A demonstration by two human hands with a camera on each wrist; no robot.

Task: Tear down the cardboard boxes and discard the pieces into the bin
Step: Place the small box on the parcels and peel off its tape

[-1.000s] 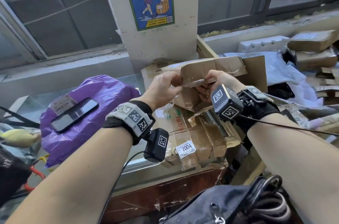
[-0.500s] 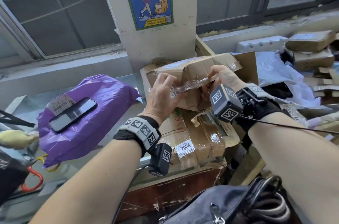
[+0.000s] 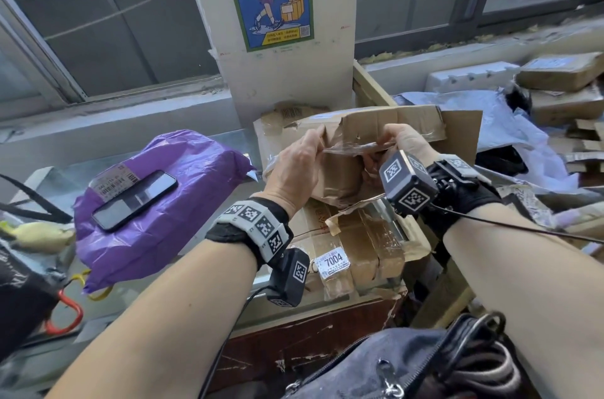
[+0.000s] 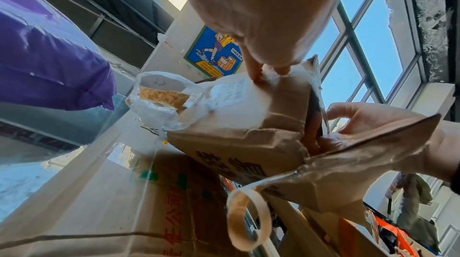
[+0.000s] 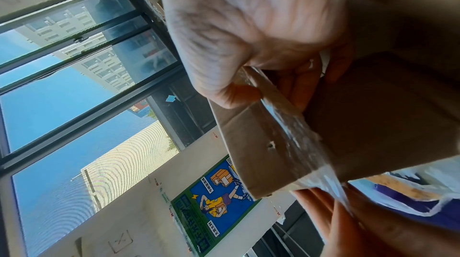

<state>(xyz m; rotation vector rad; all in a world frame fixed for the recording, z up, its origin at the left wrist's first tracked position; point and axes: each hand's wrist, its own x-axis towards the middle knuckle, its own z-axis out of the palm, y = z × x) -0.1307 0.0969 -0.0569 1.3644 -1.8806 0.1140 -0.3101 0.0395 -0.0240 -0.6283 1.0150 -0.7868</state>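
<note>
A small crumpled brown cardboard box (image 3: 362, 133) is held up in front of me over a pile of flattened boxes. My left hand (image 3: 295, 166) grips its left end, fingers curled onto the cardboard (image 4: 248, 127). My right hand (image 3: 402, 145) pinches a top flap (image 5: 261, 143) between thumb and fingers. A strip of clear tape (image 3: 354, 148) stretches between the two hands across the box's open seam. The same tape (image 5: 306, 149) runs along the flap's edge in the right wrist view. No bin is visible.
A flattened taped box with a 7004 label (image 3: 335, 259) lies below the hands. A purple bag (image 3: 153, 209) with a phone (image 3: 134, 199) on it sits left. More boxes (image 3: 562, 71) and white wrapping (image 3: 510, 130) crowd the right. A dark bag (image 3: 418, 362) is near me.
Both hands have lifted and turned the box, pulling its seam apart. The clear tape now stretches between them, and the left wrist has dropped lower.
</note>
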